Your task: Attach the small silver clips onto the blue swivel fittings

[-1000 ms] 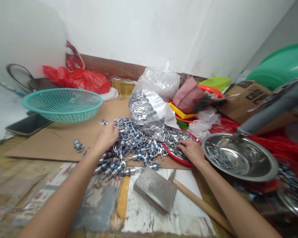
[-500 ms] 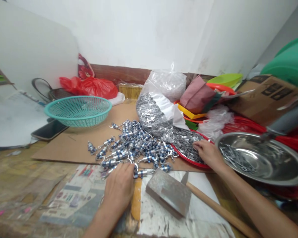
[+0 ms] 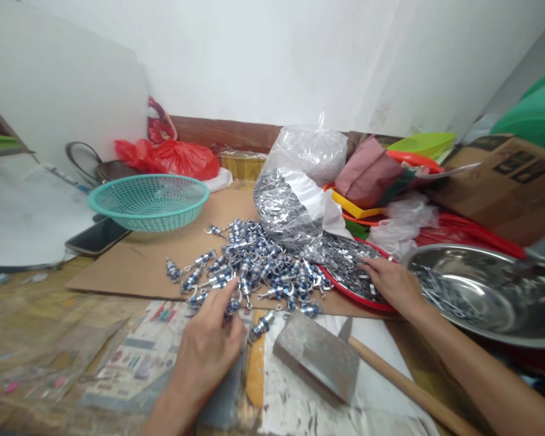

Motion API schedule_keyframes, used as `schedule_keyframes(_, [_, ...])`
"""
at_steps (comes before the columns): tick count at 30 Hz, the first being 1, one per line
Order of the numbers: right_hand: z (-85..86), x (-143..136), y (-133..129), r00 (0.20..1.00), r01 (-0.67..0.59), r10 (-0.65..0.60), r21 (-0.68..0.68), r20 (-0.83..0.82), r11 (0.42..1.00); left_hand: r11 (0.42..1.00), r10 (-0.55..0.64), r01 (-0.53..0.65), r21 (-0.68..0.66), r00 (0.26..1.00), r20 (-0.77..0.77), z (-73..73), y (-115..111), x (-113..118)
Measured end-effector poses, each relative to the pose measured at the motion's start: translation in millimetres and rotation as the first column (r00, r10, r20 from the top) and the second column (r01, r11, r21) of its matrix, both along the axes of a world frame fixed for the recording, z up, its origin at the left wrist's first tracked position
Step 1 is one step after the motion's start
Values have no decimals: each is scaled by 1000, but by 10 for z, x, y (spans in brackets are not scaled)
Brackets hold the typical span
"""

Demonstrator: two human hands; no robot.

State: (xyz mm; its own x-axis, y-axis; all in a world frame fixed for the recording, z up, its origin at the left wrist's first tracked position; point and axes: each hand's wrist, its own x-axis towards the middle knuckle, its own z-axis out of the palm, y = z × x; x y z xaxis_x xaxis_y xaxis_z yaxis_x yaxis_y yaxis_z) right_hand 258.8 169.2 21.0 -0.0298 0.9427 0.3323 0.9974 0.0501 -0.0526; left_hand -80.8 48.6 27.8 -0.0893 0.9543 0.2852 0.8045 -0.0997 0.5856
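My left hand (image 3: 211,342) is at the front edge of a pile of small blue-and-silver metal fittings with hooks and rings (image 3: 254,257). Its index finger reaches toward the pile, thumb apart, and nothing shows in its grasp. One single fitting (image 3: 261,325) lies just right of the thumb, beside a steel block (image 3: 318,357). My right hand (image 3: 393,281) is over a red-rimmed tray (image 3: 358,298) of small flat metal pieces (image 3: 345,260). Its fingers are drawn together at the pieces; what they pinch is too small to make out.
A hammer (image 3: 404,378) lies behind and right of the block. On the right stands a steel bowl (image 3: 504,284) holding metal pieces. A plastic bag of metal parts (image 3: 286,206) leans behind the pile. Left are a turquoise basket (image 3: 149,203) and a phone (image 3: 97,235).
My left hand has drawn back slightly and opened, leaving a fitting beside the block. My right hand stays at the tray, its fingers a little straighter. The view has shifted slightly.
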Motion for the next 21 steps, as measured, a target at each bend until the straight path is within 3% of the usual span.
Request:
schedule_keyframes(2, [32,59,65,999,14,-12,41,-40,999,998,34,-41,51,991,129,48,-63,7])
schedule_keyframes(4, [79,107,132,996,7,-1,74,-85,997,998,19,-37,41,924,383,83,-144,72])
schedule_keyframes(6, [146,96,133,991,-18,31,103,-131,995,999,-28,40,2,661,750,88,-225,196])
schedule_keyframes(7, [186,57,85,987,-37,53,111,-152,993,997,-46,81,3,537,842,79,-261,272])
schedule_keyframes(8, [230,-9,-2,983,-54,73,117,-170,992,994,-57,114,5,458,887,64,-292,350])
schedule_keyframes(9, [275,-102,-126,975,-88,109,113,-194,990,990,-64,138,5,427,902,45,-319,425])
schedule_keyframes(11, [355,-359,-458,947,-193,211,94,-241,977,986,-75,165,1,447,892,-1,-359,540])
schedule_keyframes(12, [387,-511,-640,884,-346,347,61,-314,936,984,-92,179,4,484,870,-26,-374,575])
schedule_keyframes(13, [412,-667,-815,819,-472,459,52,-344,880,982,-120,191,18,541,832,-52,-383,595])
schedule_keyframes(15, [440,-946,-1103,750,-603,604,96,-271,792,976,-198,202,78,686,700,-101,-394,593])
schedule_keyframes(18, [459,-1187,-1340,732,-674,677,68,-76,736,950,-300,221,219,836,459,-162,-406,535])
schedule_keyframes(21, [482,-1234,-1418,700,-709,701,23,133,704,903,-379,295,314,891,252,-200,-433,465])
